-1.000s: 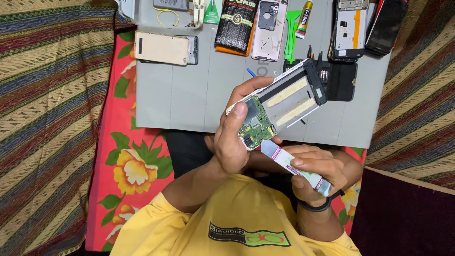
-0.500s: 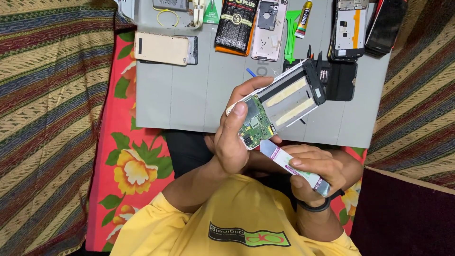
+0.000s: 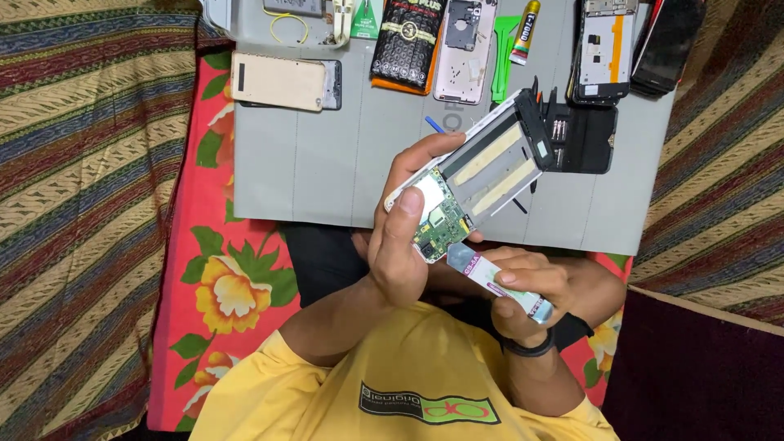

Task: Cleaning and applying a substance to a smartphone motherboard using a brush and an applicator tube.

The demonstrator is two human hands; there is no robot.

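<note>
My left hand (image 3: pixel 404 245) grips an opened phone (image 3: pixel 482 171) with its back cover off, so a green circuit board and two pale strips in the battery bay show. The thumb lies across the board end. My right hand (image 3: pixel 531 282) holds a flat pale tool with a coloured handle (image 3: pixel 498 282), its tip right at the phone's lower edge by the board. Both hands hover over the near edge of a grey work mat (image 3: pixel 327 163).
Along the mat's far edge lie a beige phone (image 3: pixel 278 82), a black-and-orange packet (image 3: pixel 407 45), a pink back cover (image 3: pixel 464 49), a green pry tool (image 3: pixel 504 57), a glue tube (image 3: pixel 527 31), a black screwdriver case (image 3: pixel 584 139) and further phones (image 3: pixel 604 49). Striped and floral cloths surround the mat.
</note>
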